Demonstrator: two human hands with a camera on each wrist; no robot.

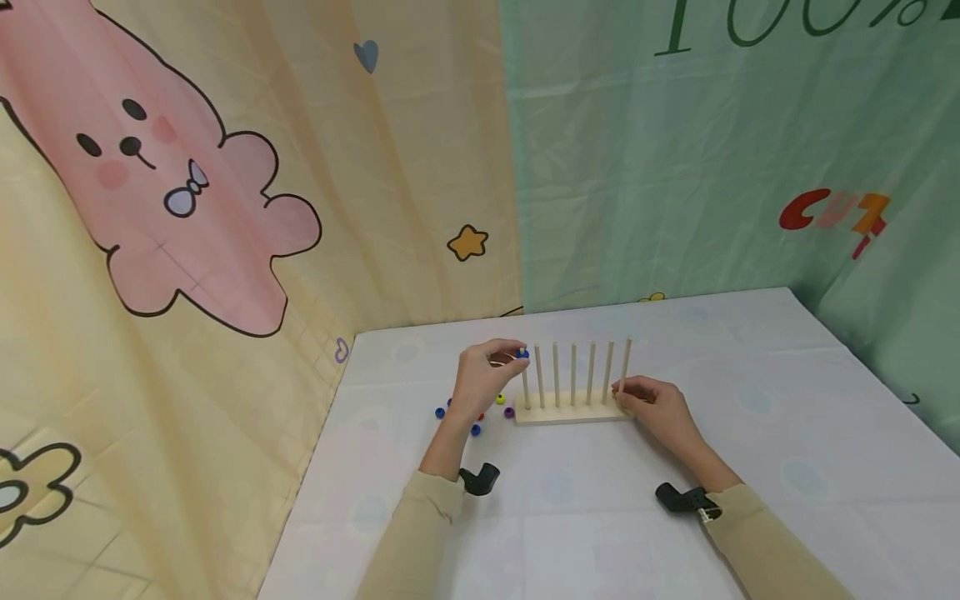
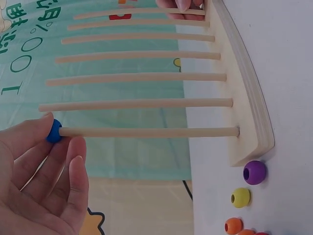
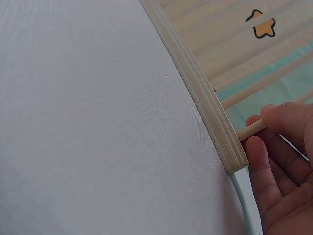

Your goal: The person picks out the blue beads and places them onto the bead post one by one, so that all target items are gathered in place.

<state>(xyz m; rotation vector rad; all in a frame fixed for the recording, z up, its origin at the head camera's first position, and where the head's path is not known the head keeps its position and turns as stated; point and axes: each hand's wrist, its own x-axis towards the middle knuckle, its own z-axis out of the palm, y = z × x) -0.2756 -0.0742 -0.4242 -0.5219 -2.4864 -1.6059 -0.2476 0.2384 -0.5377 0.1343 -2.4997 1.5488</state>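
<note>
A pale wooden peg rack with several upright dowels stands on the white table. My left hand pinches a blue bead between thumb and fingers at the tip of the leftmost dowel. In the left wrist view the dowel's tip meets the bead, and the rest of that dowel is bare. At the rack's other end, my right hand grips the base of the rightmost dowel with thumb and fingers, close to the end of the wooden base.
Loose beads lie left of the rack: a purple bead, a yellow bead, an orange bead, and blue ones such as this blue bead nearer the front. Printed curtains hang behind and beside the white table.
</note>
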